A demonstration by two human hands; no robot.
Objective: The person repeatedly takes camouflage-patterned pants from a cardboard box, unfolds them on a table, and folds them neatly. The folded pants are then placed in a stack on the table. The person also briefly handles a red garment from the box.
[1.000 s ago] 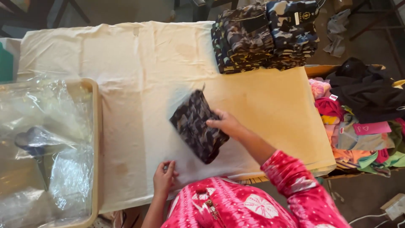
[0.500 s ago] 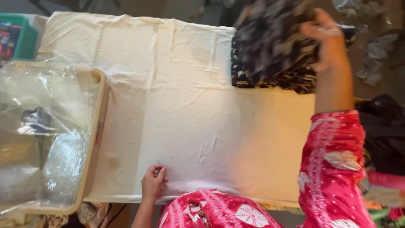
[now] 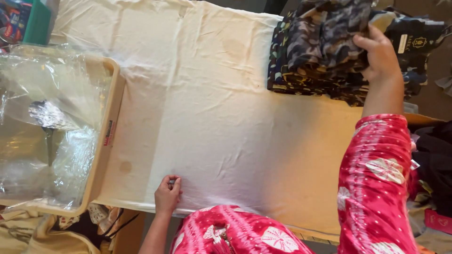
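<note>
My right hand reaches far right and grips a folded camouflage-print garment, laying it on top of a stack of folded dark patterned garments at the back right of the table. A cream cloth covers the table. My left hand rests curled at the cloth's near edge, fingers closed, holding nothing that I can see. My sleeves and top are pink with white prints.
A beige tray full of clear plastic bags stands at the left. A green box sits at the back left. Dark and colourful clothes are heaped to the right of the table.
My right hand lifted the folded camouflage garment from the middle of the cloth and carried it to the stack at the back right. The left hand stayed at the near edge.
</note>
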